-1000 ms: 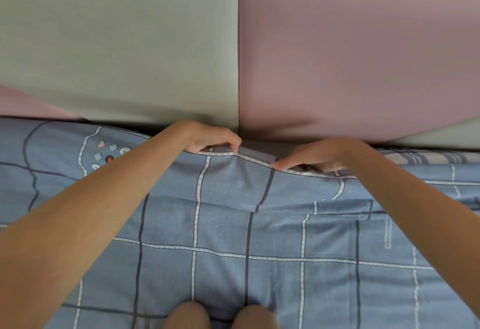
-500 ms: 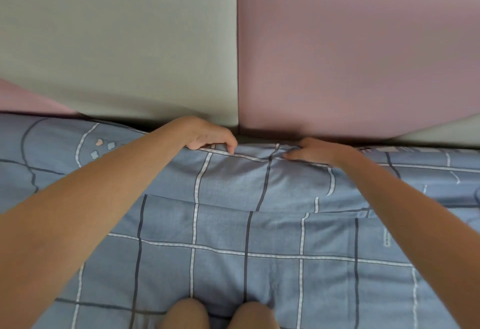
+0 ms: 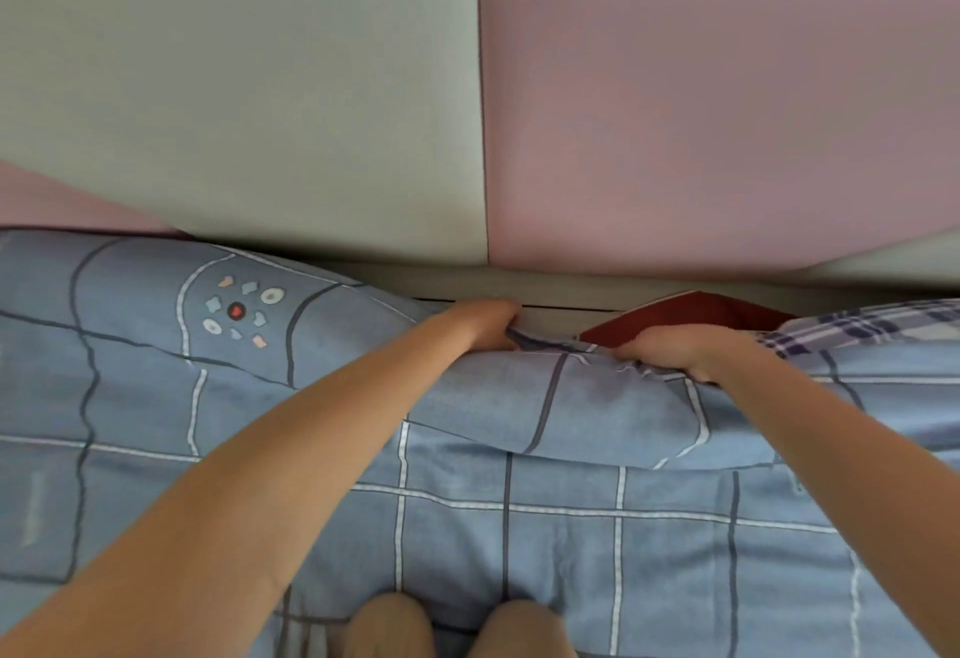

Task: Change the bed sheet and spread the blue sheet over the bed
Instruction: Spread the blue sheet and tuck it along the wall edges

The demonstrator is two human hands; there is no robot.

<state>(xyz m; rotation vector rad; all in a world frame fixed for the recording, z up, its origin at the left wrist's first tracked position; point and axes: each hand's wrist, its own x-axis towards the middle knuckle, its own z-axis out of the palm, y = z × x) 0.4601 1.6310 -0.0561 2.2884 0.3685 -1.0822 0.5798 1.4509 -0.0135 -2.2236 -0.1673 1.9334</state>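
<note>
The blue sheet (image 3: 519, 527) lies over the bed, its far edge bunched up against the padded headboard (image 3: 260, 111); the left hand (image 3: 480, 327) curls its fingers round that edge; the right hand (image 3: 675, 353) grips the same edge nearby; a dark red surface (image 3: 696, 311) and a plaid cloth (image 3: 872, 327) show just beyond the right hand; the knees (image 3: 389, 626) rest on the sheet.

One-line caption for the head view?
Left hand and right hand grip the blue sheet at its edge by the headboard.

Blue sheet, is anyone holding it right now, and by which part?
Yes. The left hand and right hand both grip the blue sheet along its top edge, beside the headboard.
</note>
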